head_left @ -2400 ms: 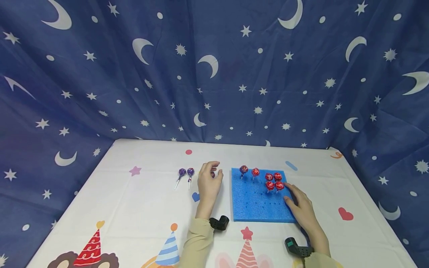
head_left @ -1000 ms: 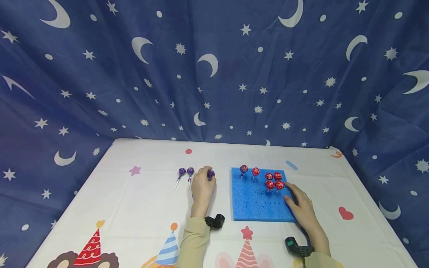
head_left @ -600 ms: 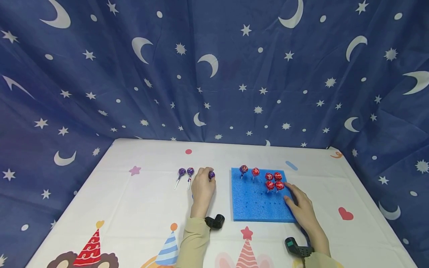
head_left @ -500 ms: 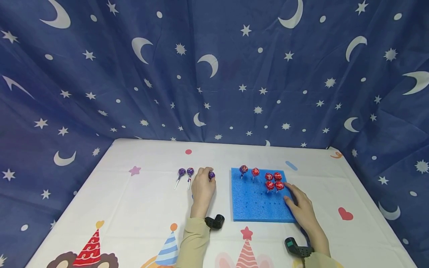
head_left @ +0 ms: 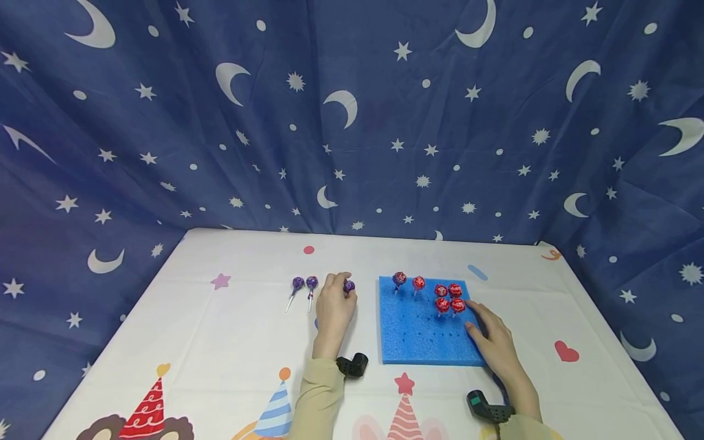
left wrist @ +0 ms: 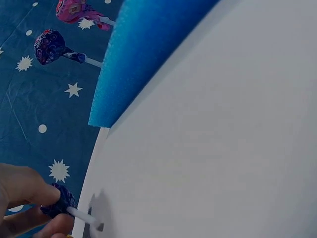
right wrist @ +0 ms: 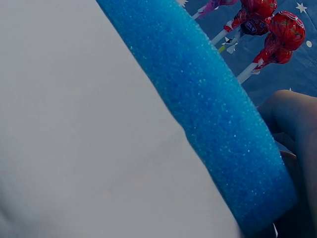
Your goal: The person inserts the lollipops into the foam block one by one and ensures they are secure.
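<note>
While six lollipops [head_left: 442, 297] stand (foam [head_left: 418, 342]), two [head_left: 305, 283] lie loose.

The head view is evenly and softly lit from above, bright on the white surface [head_left: 220, 342], with only faint short shadows beside the blue foam block [head_left: 423, 330]. Its wide lens bows the backdrop [head_left: 352, 122] at the edges. Both wrist views are dimmer and bluish, the foam block close and soft-focused, the surface there grey and featureless.

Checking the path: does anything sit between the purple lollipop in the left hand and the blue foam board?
Nothing visible: only bare tablecloth lies between the purple lollipop, pinched by the left hand, and the foam board.
</note>
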A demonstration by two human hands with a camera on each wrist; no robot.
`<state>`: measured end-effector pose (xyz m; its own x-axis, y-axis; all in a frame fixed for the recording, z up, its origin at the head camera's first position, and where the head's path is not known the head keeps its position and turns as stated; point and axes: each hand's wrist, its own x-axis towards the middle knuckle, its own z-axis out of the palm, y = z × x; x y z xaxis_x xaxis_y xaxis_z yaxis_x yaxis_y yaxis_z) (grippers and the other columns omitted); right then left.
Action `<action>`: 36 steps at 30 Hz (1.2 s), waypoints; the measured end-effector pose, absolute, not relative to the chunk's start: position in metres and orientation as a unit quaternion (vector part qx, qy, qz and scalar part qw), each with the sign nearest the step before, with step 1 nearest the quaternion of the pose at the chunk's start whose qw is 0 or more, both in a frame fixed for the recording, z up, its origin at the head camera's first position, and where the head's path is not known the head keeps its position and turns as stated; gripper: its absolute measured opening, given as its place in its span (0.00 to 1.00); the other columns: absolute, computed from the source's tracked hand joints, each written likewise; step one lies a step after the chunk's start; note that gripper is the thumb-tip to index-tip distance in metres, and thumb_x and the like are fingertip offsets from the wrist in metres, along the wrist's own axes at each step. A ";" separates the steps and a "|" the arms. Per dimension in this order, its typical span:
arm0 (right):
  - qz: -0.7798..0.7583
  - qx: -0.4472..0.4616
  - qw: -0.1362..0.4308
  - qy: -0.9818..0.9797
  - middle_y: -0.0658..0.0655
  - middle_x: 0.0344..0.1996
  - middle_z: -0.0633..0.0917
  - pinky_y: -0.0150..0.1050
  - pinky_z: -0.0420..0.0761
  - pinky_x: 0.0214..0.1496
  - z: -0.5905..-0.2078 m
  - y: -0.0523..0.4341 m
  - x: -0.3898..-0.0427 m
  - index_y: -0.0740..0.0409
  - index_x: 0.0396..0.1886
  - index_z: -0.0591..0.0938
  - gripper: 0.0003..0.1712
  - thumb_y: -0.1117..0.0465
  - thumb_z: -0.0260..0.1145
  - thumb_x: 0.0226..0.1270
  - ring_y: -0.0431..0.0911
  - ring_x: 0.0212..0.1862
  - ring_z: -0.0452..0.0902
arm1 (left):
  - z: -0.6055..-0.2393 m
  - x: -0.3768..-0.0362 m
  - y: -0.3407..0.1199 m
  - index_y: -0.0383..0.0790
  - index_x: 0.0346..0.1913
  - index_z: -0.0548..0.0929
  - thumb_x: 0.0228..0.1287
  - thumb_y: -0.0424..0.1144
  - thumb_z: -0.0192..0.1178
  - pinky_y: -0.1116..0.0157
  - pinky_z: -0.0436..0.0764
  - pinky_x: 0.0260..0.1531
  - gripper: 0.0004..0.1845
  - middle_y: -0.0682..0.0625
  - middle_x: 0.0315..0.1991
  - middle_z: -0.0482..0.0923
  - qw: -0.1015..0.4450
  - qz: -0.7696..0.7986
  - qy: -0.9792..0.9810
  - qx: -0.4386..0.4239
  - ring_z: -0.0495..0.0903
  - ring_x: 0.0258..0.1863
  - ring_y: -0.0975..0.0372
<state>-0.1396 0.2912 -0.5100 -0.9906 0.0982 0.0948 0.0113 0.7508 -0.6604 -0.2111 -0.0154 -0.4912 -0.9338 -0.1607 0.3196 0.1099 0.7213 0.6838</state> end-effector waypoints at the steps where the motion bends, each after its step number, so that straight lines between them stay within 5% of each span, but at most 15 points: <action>1: 0.352 -0.029 0.062 -0.934 0.70 0.71 0.61 0.74 0.44 0.67 -0.510 0.291 -0.139 0.55 0.71 0.64 0.30 0.54 0.54 0.72 0.69 0.73 0.49 | -0.491 -0.211 -0.015 0.40 0.50 0.83 0.53 0.30 0.65 0.61 0.79 0.31 0.18 0.45 0.43 0.80 0.181 -0.377 -0.908 0.013 0.81 0.32 0.56; 18: 0.347 -0.028 0.066 -0.935 0.70 0.71 0.62 0.73 0.44 0.68 -0.510 0.291 -0.140 0.55 0.71 0.64 0.30 0.54 0.54 0.72 0.69 0.73 0.49 | -0.479 -0.208 -0.013 0.40 0.46 0.83 0.54 0.28 0.64 0.62 0.78 0.33 0.14 0.46 0.43 0.78 0.209 -0.413 -0.886 -0.009 0.80 0.32 0.58; 36: 0.349 -0.036 0.066 -0.934 0.70 0.71 0.62 0.73 0.44 0.68 -0.510 0.289 -0.140 0.56 0.71 0.64 0.30 0.55 0.54 0.72 0.68 0.73 0.49 | -0.464 -0.206 -0.007 0.43 0.44 0.82 0.55 0.27 0.64 0.67 0.78 0.35 0.14 0.45 0.41 0.80 0.174 -0.480 -0.859 -0.022 0.80 0.35 0.59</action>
